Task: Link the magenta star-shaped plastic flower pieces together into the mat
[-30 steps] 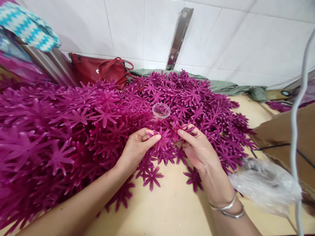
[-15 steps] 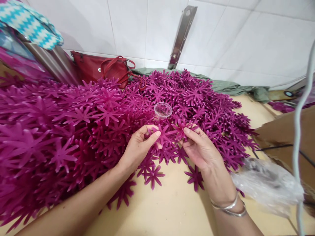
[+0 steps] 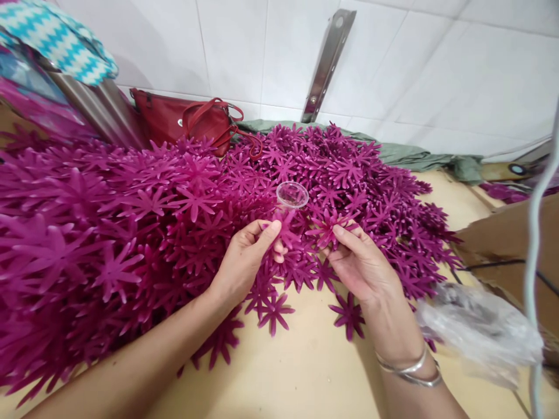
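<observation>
In both hands (image 3: 239,256) (image 3: 369,265), magenta flowers (image 3: 289,231) (image 3: 325,231), fingertip-pinched

handbag (image 3: 161,119) behind flower pile (image 3: 196,201), carton (image 3: 502,241) right

The light was bright and rather even, though I could not tell its source. Soft diagonal shadows crossed the white tiled wall (image 3: 419,70), and a dim shadow lay on the table (image 3: 279,384) beside the right forearm (image 3: 395,334) (its metal bangles (image 3: 423,382) shone clearly). The plastic bag (image 3: 484,334) gave pale glare. Toward the left edge, the purple flowers (image 3: 55,256) looked stretched and slightly blurred.
</observation>
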The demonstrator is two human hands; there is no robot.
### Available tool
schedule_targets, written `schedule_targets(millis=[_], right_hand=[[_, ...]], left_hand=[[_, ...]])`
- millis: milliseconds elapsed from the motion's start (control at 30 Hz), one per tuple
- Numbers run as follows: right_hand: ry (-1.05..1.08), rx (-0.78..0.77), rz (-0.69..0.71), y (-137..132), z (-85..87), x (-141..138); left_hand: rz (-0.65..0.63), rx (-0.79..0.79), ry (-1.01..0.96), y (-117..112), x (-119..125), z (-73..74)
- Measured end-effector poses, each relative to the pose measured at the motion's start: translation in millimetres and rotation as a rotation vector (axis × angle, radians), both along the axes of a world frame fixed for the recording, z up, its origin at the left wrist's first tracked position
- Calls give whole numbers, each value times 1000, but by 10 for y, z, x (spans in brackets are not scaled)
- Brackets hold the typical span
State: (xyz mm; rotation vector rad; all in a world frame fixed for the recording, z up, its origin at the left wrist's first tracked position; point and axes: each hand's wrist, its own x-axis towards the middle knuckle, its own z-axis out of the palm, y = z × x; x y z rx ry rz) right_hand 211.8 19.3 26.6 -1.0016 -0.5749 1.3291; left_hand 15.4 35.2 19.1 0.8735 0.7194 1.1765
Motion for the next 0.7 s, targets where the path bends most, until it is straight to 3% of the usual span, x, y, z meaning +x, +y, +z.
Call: schedule_targets(millis=[167,367,700], right_hand=[[97,-12,-36,-5,64,-59],[102,-15,-7,-13,67,-51],[75,15,4,-8,34,-38]], left_hand=[[-7,-123,-164,-24,23,102],[-3,-197,-191,-20,40,110],[-36,-102,-94,-35,27,15]])
